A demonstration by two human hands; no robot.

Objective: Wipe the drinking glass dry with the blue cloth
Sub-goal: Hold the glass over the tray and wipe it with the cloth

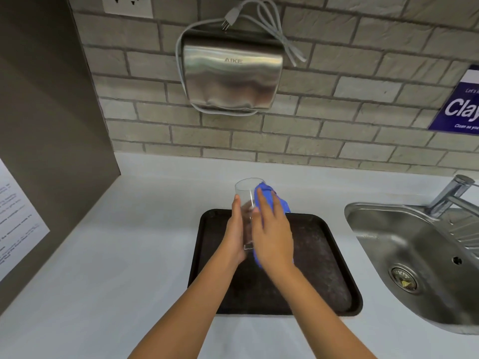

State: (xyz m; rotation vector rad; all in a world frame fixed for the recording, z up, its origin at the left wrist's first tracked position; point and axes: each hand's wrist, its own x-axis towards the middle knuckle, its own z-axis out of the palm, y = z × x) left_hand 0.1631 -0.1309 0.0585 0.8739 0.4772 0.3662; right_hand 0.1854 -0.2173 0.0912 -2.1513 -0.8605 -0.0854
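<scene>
Grey brick tiles cover the back wall [337, 104], the largest surface in view, with a white power socket plate [127, 5] at its top left and a blue sign with white lettering [458, 104] cut off at the right edge. Below the wall runs the pale white countertop [103, 255], which meets a dark grey side panel [46, 112] on the left; a white printed paper sheet [15, 218] hangs on that panel. Set into the counter at the right is a stainless steel sink [404, 255] with a round drain [403, 279] and a chrome tap [451, 195] at its far side. On the wall above the counter hangs a brushed steel hand dryer [230, 73], its grey cable and plug [261, 24] looped loose over the top. A dark rectangular tray with rounded corners [324, 268] lies on the counter just beside the sink. Both bare forearms reach out over this tray. The left hand [237, 231] wraps the lower part of a clear drinking glass [245, 195], fingers curled close together around its side, holding it above the tray's far edge, tilted away from the person. The right hand [272, 234] lies flat against the glass's right side, fingers extended and slightly spread, pressing a crumpled blue cloth [267, 193] onto it; the cloth bunches out beyond the fingertips and below the palm
</scene>
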